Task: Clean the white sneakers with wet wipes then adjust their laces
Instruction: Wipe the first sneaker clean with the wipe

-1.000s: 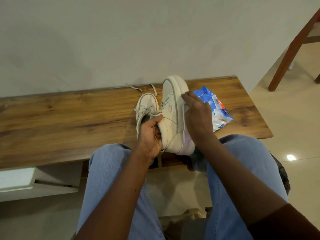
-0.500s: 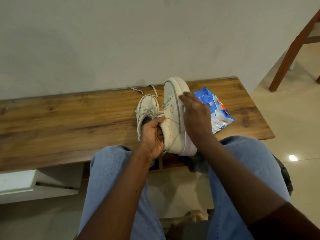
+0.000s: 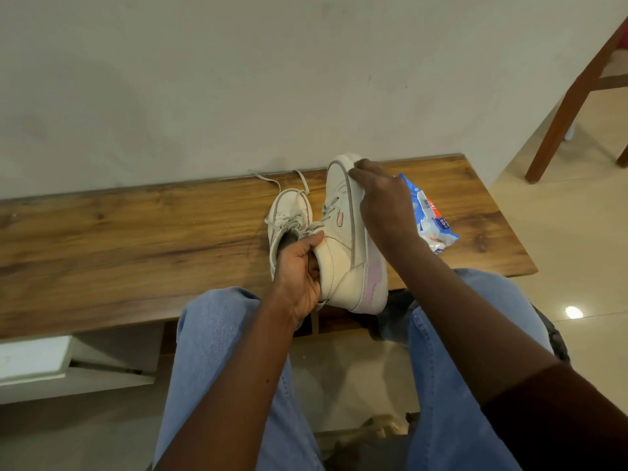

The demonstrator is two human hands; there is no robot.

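A white sneaker (image 3: 343,246) with a pink heel patch is tipped on its side above the wooden bench (image 3: 136,239), toe pointing away. My left hand (image 3: 299,270) grips it at the collar, fingers inside the opening. My right hand (image 3: 384,205) presses against the sole edge near the toe; a wet wipe under its fingers is almost fully hidden. The second white sneaker (image 3: 289,219) stands upright on the bench just left of it, its laces (image 3: 272,180) trailing loose toward the wall. A blue pack of wet wipes (image 3: 431,215) lies on the bench behind my right hand.
The bench runs along a plain wall (image 3: 238,79). My knees in blue jeans (image 3: 217,334) sit below its front edge. A wooden chair leg (image 3: 564,110) stands on the tiled floor at the right. A white shelf (image 3: 37,358) shows under the bench at left.
My right hand has slid along the sole from the middle of the sneaker up to its toe. My left hand keeps the same hold on the collar.
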